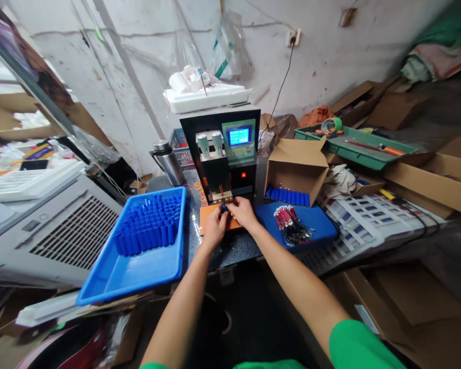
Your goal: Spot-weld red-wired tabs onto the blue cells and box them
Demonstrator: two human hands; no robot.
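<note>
Left hand (214,228) and right hand (243,211) together pinch a small blue cell (224,207) beneath the electrodes of a black spot welder (225,154), flanked by a blue tray (138,266) of cells and a wire bundle (292,225).

no text, label, brand or number can be read with certainty at this moment. the machine (225,154) carries a small lit blue screen (238,136) with pale rows on it, too small and blurred to read. the green panel (239,150) under that screen bears rows of buttons; their markings cannot be made out. a red light (243,175) glows lower on the machine front, with no sign legible beside it. the printed sheets (363,215) at the right show a grid of dark and white blocks, without readable words. the blue cylinders in the blue tray (138,266) show no legible print.
</note>
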